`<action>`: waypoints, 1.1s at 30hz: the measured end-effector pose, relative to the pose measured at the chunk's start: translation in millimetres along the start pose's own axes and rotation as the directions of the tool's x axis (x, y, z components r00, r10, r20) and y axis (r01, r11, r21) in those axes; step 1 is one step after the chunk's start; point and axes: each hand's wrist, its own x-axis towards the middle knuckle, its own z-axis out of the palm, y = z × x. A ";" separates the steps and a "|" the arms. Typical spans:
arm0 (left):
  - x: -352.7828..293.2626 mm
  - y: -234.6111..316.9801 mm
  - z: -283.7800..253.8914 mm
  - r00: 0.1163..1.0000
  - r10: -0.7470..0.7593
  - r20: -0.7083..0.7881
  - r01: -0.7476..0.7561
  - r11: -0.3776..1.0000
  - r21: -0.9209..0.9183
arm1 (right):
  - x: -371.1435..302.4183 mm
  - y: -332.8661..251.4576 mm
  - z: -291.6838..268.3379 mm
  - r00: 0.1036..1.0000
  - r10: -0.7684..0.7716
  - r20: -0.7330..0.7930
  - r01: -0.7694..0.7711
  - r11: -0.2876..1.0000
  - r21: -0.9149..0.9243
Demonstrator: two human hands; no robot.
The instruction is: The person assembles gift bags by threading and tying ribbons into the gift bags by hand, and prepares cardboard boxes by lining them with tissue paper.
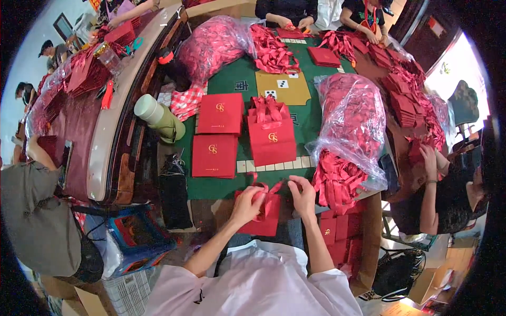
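Though the fingertips were hidden among ribbon handles, the left hand [246, 204] and right hand [304, 196] each kept a closed grip on the red paper bag [262, 221], which sat between them at the green tabletop's [232, 84] near edge.

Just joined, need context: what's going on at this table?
A person seated at a green table has both hands on a small red paper bag at the near edge. The left hand and right hand pinch its red ribbon handle. Beyond lie two flat red bags and a stack of finished bags. A clear plastic sack of red ribbons sits to the right. Other people work on similar red bags around the table.
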 end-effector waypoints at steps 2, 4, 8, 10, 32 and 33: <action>-3.7 7.3 -0.4 0.989 -0.139 0.059 0.145 0.983 -0.116 | -6.3 3.7 3.8 0.980 -0.153 -0.124 0.150 0.988 -0.037; -6.6 4.9 -3.8 1.000 0.000 -0.027 0.001 0.999 0.048 | -16.2 -12.7 8.7 0.974 -0.180 -0.140 0.176 0.984 -0.042; -12.5 17.9 -5.1 1.000 -0.017 -0.023 0.017 0.999 0.036 | -42.3 -33.4 30.8 0.997 -0.044 0.059 0.032 0.981 0.191; -15.1 23.1 -4.8 0.999 -0.051 0.016 0.048 0.990 0.135 | -47.2 -40.5 43.3 0.996 -0.055 0.074 0.036 0.973 0.230; -15.9 -4.6 -54.2 0.988 0.083 0.132 -0.134 0.884 0.448 | -64.7 -37.6 59.1 0.961 -0.159 0.224 0.215 0.943 -0.252; -15.3 -4.1 -54.0 0.987 0.096 0.130 -0.145 0.884 0.444 | -64.9 -36.4 62.5 0.961 -0.190 0.202 0.242 0.931 -0.273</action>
